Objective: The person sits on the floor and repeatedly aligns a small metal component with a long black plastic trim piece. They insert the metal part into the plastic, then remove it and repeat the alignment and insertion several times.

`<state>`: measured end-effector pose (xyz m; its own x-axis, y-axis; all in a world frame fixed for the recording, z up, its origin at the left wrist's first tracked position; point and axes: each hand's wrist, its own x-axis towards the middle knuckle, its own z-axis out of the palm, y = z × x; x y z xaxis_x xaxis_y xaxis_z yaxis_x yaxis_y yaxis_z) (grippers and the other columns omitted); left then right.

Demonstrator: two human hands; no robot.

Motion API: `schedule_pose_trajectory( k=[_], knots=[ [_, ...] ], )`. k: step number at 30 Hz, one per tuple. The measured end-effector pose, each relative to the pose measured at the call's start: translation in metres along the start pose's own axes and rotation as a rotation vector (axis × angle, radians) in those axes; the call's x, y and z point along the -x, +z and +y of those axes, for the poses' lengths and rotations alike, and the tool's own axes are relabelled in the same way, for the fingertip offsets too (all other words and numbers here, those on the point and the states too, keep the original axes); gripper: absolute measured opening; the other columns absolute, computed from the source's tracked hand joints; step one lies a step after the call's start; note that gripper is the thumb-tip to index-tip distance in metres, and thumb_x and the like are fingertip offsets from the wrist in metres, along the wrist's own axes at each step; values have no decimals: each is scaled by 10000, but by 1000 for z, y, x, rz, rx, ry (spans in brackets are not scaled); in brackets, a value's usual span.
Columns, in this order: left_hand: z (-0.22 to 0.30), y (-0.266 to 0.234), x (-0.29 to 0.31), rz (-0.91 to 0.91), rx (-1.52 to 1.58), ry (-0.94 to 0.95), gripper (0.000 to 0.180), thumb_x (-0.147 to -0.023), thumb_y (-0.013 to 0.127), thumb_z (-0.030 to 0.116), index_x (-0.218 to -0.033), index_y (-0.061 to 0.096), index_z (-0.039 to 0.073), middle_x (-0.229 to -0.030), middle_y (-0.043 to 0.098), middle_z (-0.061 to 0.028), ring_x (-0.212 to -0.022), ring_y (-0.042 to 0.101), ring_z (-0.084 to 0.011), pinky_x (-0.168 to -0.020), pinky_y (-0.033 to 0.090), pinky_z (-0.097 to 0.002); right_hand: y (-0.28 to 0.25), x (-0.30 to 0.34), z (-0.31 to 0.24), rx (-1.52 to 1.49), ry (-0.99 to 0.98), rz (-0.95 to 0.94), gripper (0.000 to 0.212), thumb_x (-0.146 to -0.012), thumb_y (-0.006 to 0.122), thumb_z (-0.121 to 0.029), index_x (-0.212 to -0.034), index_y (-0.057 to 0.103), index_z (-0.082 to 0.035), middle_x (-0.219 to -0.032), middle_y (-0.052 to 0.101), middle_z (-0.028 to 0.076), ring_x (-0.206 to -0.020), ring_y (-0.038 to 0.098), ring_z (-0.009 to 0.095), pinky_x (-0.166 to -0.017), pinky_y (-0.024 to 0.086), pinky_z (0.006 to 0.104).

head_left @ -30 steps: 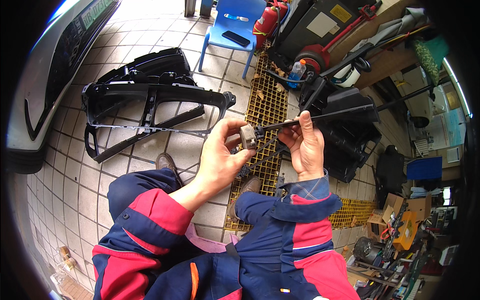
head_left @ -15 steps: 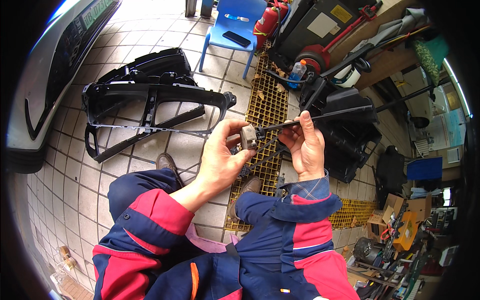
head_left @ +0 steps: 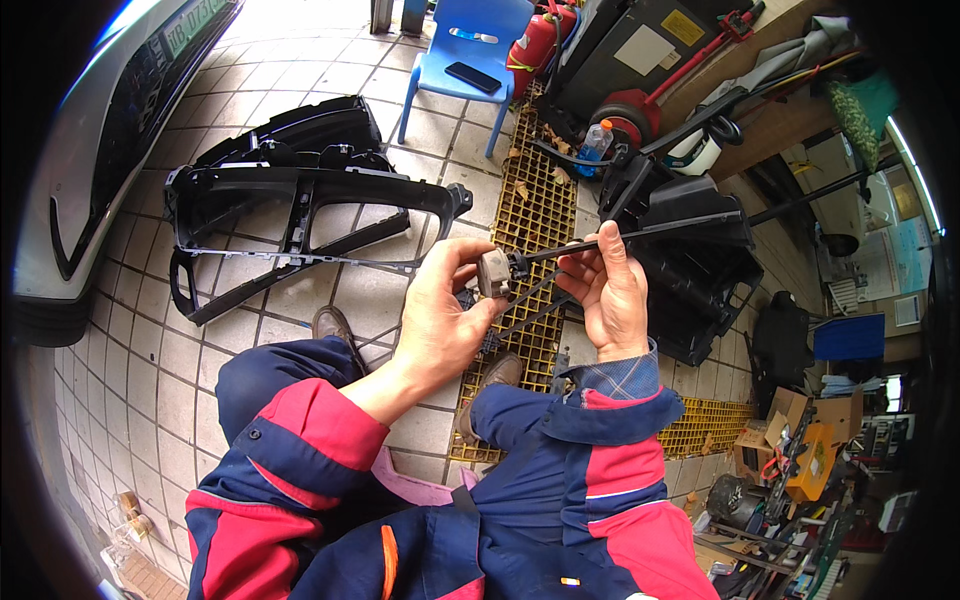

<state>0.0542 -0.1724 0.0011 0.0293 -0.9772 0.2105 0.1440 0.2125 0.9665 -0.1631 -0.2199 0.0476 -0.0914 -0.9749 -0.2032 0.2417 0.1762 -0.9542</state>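
My left hand (head_left: 437,322) grips a small round beige-grey part (head_left: 493,274) between thumb and fingers. A black connector-like piece (head_left: 519,264) sits on the part's right side. From there a long thin black strip (head_left: 680,227) runs off to the right. My right hand (head_left: 613,300) is closed on this strip, thumb up and fingers curled around it. A second thin dark strand (head_left: 530,318) slants below, between the hands. Behind my fingers, the part's underside is hidden.
Black plastic car frames (head_left: 300,215) lie on the tiled floor at left, near a white car (head_left: 75,190). A yellow grating (head_left: 530,215) crosses the floor. Black plastic parts (head_left: 690,270) are piled at right. A blue chair (head_left: 465,50) holds a phone (head_left: 473,77).
My left hand and the round part have shifted very slightly left. My right hand's fingers have moved slightly on the strip.
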Motion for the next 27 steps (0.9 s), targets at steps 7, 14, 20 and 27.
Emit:
schedule_pose_trajectory(
  k=[7,14,20,27],
  knots=[
    [0,-2,-2,-3,-40,-3,576,-819,774,-88,-1350,582,23,-1275,642,-129,-1232,659,-238,-1107,531,-401,2,1,-1,-68,4,-27,391,-1002,771,-427,-1068,691,-51,-990,740,101,-910,755,223,-793,657,378],
    [1,0,0,-2,34,-46,566,-827,768,-96,-1349,578,17,-1293,647,-135,-1247,657,-241,-1116,538,-405,7,2,-2,-103,-16,0,421,-989,793,-420,-1047,690,-15,-963,729,94,-855,751,206,-758,657,371],
    [1,1,0,-1,41,-50,565,-831,755,-108,-1352,571,14,-1299,643,-134,-1259,652,-241,-1123,534,-406,4,1,-2,-70,-6,-7,408,-990,795,-396,-1064,697,-7,-988,740,98,-869,750,203,-775,658,376],
    [0,-1,-1,14,-22,-7,557,-831,741,-122,-1343,573,19,-1296,641,-128,-1254,650,-234,-1148,511,-406,3,0,0,-102,-23,-53,329,-1023,749,-370,-1107,695,-57,-1029,749,117,-935,753,224,-830,658,390]
  ],
)
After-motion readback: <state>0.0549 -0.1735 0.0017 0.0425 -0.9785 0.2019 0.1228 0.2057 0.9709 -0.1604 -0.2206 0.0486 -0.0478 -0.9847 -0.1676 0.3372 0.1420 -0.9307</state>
